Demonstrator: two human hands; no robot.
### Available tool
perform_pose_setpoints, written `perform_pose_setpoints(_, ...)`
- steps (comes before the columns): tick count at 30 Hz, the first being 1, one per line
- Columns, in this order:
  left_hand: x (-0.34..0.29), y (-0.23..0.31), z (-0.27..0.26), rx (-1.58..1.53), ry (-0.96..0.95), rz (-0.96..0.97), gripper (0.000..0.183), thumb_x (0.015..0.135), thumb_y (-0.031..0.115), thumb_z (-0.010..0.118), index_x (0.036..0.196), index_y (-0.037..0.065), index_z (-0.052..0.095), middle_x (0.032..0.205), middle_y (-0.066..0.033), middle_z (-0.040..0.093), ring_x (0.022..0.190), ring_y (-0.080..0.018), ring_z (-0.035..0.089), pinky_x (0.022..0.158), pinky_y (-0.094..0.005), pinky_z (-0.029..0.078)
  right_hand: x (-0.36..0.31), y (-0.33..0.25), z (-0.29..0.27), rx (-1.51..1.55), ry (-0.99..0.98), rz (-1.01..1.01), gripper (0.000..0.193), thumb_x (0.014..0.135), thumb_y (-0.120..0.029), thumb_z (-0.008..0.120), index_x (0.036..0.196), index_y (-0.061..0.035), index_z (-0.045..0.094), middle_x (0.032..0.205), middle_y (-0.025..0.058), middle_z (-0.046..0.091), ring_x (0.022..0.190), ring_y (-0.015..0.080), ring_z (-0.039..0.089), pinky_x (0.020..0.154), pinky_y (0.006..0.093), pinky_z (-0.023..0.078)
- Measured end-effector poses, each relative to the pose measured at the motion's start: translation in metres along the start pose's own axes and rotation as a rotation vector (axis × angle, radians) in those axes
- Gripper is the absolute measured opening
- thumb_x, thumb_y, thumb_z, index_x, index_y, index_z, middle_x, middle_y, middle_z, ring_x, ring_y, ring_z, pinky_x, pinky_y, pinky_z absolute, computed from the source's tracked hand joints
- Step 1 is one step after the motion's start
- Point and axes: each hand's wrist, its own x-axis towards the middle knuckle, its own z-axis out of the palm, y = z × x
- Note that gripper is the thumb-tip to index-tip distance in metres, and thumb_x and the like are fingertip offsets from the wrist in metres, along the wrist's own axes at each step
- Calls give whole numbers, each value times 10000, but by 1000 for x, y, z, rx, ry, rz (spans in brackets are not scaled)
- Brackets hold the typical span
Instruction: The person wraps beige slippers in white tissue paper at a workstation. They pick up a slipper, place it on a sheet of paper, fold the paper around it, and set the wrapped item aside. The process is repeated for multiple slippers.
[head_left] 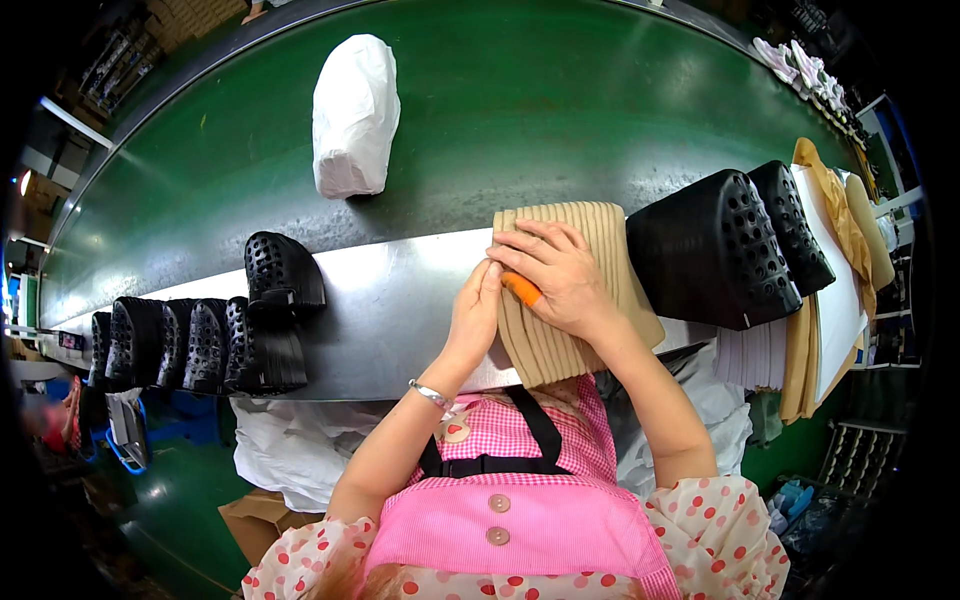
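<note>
One bundle (356,115) sits wrapped in white on the belt (520,120); the black stacks (700,245) and the beige stack (625,275) are bare. The beige stack, at the bench's (370,325) near edge, shows slightly fanned, ridged layers. The right hand (562,280) lies flat over it, meeting the left hand (470,318); whether the left grips, I cannot tell.

A beige, many-layered stack (622,275) lies across the metal ledge (385,320).

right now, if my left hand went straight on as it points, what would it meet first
Most likely your right hand: its fingers lie just beyond the left hand, over the beige stack; whether they touch is unclear.
</note>
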Motion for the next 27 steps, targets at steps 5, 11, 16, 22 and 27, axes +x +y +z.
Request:
perform_pose_setpoints(5, -9, -10, -16, 4, 87, -47, 305, 1046, 282, 429, 984, 9, 549, 799, 35, 505, 766, -56, 438, 696, -237, 409, 1, -3, 0, -46, -28, -11, 269, 849, -195, 644, 1105, -112, 645, 1217, 25, 614, 1195, 251, 527, 1027, 406, 376)
perform_pose_setpoints(11, -28, 6, -73, -26, 285, 53, 282, 1037, 249, 454, 938, 7, 561, 804, 24, 525, 768, -59, 451, 695, -241, 413, 3, -10, -1, -88, -28, 31, 272, 827, -186, 655, 1081, -88, 641, 1203, 46, 609, 1183, 266, 533, 1014, 415, 399)
perform_pose_setpoints(16, -78, 40, -113, -40, 229, 98, 304, 1026, 213, 452, 1179, -18, 576, 1081, -54, 625, 983, -139, 567, 853, -287, 466, -12, -6, -2, -18, 104, -11, 320, 799, -81, 652, 1117, -58, 632, 1176, 142, 614, 1120, 311, 578, 971, 430, 466)
perform_pose_setpoints(22, -93, 102, -93, -662, 65, -147, 424, 1024, 361, 380, 1272, 45, 516, 1226, -105, 601, 1093, -247, 601, 944, -400, 499, -46, -49, -174, -349, 457, -83, 387, 762, -18, 678, 1141, -83, 641, 1092, 79, 656, 1002, 277, 631, 868, 384, 504)
perform_pose_setpoints(27, -89, 104, -57, -753, 58, -412, 418, 1013, 341, 406, 1258, 26, 530, 1217, -126, 613, 1054, -250, 625, 895, -395, 530, -120, 32, -300, -522, 719, 439, 199, 843, 9, 653, 1030, -54, 668, 930, 110, 679, 786, 241, 655, 710, 321, 528)
